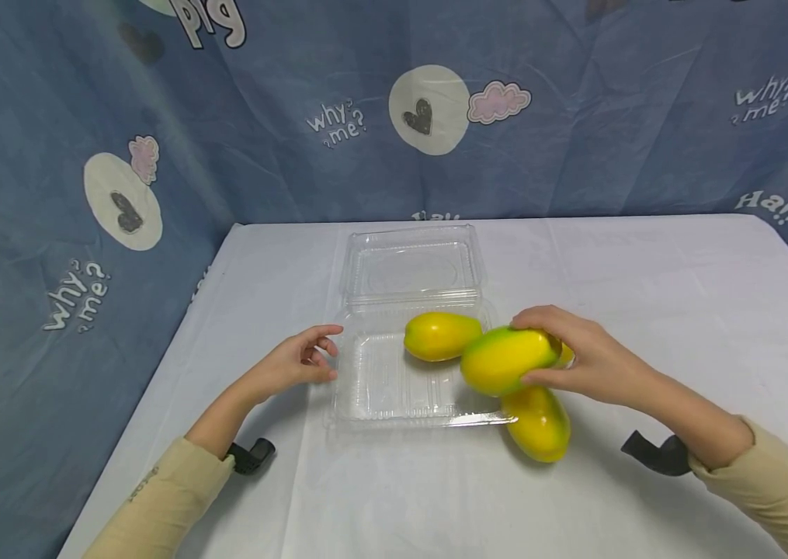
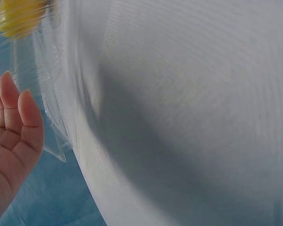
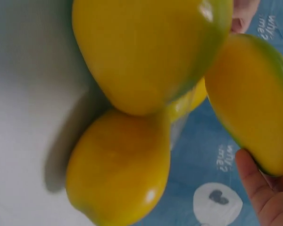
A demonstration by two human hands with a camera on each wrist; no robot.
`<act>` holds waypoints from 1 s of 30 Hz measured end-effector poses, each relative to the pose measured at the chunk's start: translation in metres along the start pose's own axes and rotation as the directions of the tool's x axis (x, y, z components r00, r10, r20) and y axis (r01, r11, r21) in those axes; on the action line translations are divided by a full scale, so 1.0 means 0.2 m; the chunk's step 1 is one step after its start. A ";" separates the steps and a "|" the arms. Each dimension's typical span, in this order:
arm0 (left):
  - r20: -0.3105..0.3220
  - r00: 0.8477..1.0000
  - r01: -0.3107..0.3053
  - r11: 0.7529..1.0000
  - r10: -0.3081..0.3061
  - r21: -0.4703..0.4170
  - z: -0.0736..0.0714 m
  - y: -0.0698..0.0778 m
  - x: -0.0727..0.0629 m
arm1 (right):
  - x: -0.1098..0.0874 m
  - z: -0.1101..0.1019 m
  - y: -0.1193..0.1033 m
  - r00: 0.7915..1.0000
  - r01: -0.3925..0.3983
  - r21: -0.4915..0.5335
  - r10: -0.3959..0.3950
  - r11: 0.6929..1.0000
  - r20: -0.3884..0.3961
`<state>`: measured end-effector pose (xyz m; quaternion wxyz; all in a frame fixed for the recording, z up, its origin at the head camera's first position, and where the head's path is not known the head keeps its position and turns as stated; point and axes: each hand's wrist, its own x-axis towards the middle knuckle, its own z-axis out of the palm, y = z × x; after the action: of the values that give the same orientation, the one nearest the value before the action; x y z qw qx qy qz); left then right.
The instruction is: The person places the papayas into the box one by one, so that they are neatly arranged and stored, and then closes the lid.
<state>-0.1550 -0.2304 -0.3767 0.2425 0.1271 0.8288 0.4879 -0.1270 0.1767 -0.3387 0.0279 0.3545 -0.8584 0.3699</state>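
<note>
My right hand (image 1: 585, 357) grips a yellow-green papaya (image 1: 508, 361) by its right end, thumb below and fingers above. This papaya is held over the right side of an open clear plastic clamshell box (image 1: 373, 388). Inside the box's base lies another yellow papaya (image 1: 441, 336). A third papaya (image 1: 539, 427) rests by the box's front right corner, and one more (image 1: 566, 355) shows partly behind my right hand. At the box's left edge my left hand (image 1: 296, 359) holds nothing, its fingers loosely bent; whether it touches the rim I cannot tell.
The box's transparent lid (image 1: 411, 268) lies folded back towards the rear of the table. A white cloth (image 1: 394, 497) covers the tabletop. Behind it hangs a blue printed curtain (image 1: 575, 155). Black straps (image 1: 659, 454) hang at both wrists.
</note>
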 end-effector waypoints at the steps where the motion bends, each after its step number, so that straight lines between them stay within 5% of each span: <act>1: -0.001 1.000 0.000 1.000 0.000 0.001 0.00 0.00 0.00 | 0.00 0.01 0.00 1.000 -0.010 0.002 0.010 1.000 0.006; 14: -0.001 1.000 0.004 1.000 -0.004 0.002 0.00 0.01 0.00 | 0.03 0.10 -0.06 0.988 -0.052 -0.080 0.063 0.995 0.144; 30: 0.004 1.000 -0.003 1.000 0.003 0.012 0.00 0.00 0.01 | 0.05 0.20 -0.06 0.972 0.004 -0.155 0.033 0.988 0.233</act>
<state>-0.1565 -0.2301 -0.3762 0.2427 0.1307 0.8310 0.4832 -0.1175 0.1392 -0.3564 -0.0494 0.3863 -0.8842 0.2579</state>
